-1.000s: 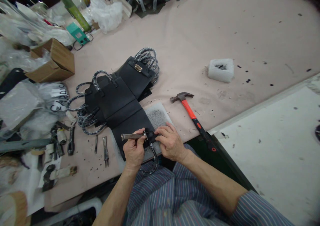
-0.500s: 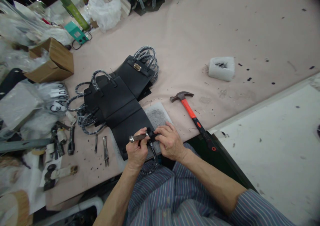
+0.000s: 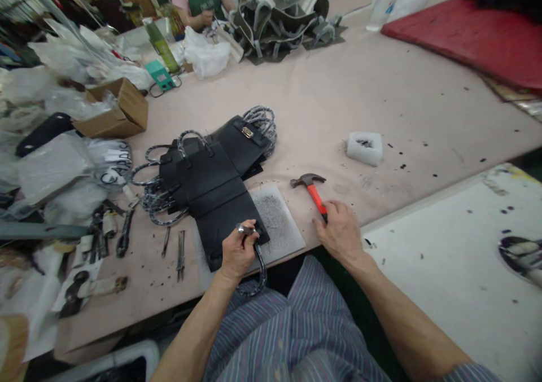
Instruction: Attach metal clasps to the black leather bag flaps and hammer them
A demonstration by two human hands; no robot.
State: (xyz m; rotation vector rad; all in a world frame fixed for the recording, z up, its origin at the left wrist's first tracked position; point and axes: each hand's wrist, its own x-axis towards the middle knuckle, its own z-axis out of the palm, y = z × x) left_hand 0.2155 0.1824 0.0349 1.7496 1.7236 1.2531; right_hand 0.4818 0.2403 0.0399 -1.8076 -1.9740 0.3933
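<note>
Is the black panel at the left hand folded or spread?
Spread: the black panel lies flat, its near end at the left hand, over the pale pad.

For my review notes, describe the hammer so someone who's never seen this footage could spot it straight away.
On the big pinkish table, find the pale, speckled board at its near edge. Just right of that lies the hammer, the right hand over its handle. Its orange-red grip and dark claw head set it apart from the white block beyond.
</note>
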